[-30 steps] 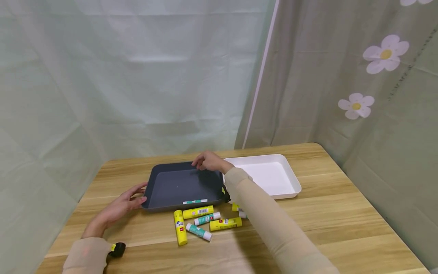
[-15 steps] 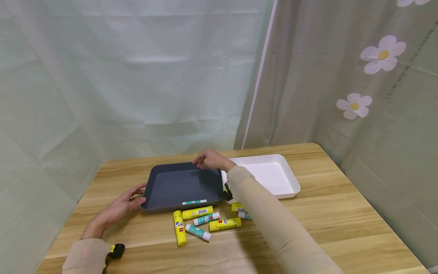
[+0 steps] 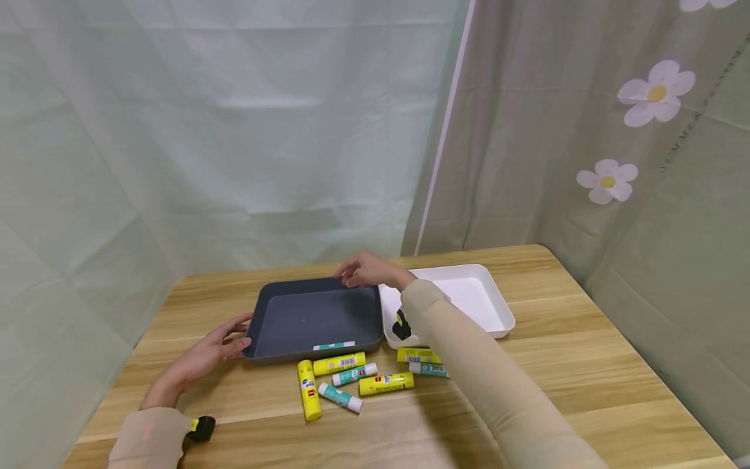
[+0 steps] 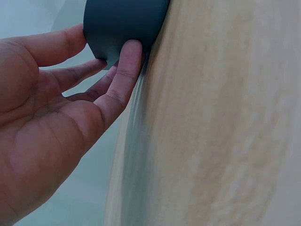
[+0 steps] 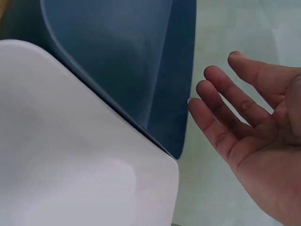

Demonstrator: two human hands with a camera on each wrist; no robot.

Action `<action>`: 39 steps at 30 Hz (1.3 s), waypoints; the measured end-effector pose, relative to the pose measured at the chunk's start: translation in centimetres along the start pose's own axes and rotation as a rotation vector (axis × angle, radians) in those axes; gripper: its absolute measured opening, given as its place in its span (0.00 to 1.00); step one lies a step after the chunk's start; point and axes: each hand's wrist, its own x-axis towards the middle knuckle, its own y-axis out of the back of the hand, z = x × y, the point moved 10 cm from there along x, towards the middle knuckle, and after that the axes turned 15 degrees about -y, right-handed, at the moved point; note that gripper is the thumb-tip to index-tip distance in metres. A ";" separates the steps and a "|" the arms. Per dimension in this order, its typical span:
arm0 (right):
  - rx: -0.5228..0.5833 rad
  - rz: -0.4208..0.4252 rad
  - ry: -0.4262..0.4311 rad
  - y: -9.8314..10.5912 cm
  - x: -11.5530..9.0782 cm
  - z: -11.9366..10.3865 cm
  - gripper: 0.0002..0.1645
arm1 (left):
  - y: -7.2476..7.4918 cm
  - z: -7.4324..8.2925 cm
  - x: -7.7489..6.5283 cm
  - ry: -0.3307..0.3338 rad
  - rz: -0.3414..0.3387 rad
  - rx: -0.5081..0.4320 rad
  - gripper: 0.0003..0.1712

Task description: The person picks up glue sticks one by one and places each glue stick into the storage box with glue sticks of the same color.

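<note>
A dark blue-grey tray [image 3: 319,316] lies on the table with a white tray [image 3: 471,301] against its right side. My left hand [image 3: 208,352] touches the dark tray's left end; in the left wrist view its extended fingertips [image 4: 130,49] press on the outer wall. Over the dark tray's far right corner hovers my right hand [image 3: 370,270], holding nothing, its fingers loosely spread in the right wrist view. A teal-and-white glue stick [image 3: 334,345] lies along the dark tray's front wall.
In front of the trays lie several loose glue sticks, among them a yellow one [image 3: 308,391] and a teal-and-white one [image 3: 341,397]. My right forearm passes over the white tray. Curtains [image 3: 293,163] hang behind the wooden table [image 3: 562,365].
My right hand has drawn a little to the right, off the dark tray's far edge, uncovering more of the glue sticks by the forearm. The left hand stays on the tray.
</note>
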 end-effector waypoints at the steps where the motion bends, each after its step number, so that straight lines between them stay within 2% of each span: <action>1: 0.003 -0.007 0.008 0.1 -0.2 -0.1 0.21 | 0.0 0.0 0.0 0.000 0.000 0.000 0.42; 8: -0.017 -0.032 0.052 0.6 -2.0 -1.2 0.22 | 0.1 0.0 0.1 -0.013 0.005 -0.013 0.42; 12: 0.006 -0.049 0.062 0.8 -2.4 -0.9 0.22 | 0.1 0.0 0.2 -0.008 0.006 -0.011 0.42; 17: -0.026 -0.057 0.092 1.2 -3.4 -0.7 0.22 | 0.0 0.2 0.3 -0.006 0.003 0.001 0.42; 32: -0.089 -0.092 0.119 1.7 -7.2 0.1 0.24 | -0.1 0.4 1.1 -0.022 -0.001 -0.001 0.42; 39: -0.064 -0.099 0.121 1.6 -9.3 0.8 0.24 | -0.1 0.4 1.2 -0.011 0.006 -0.015 0.42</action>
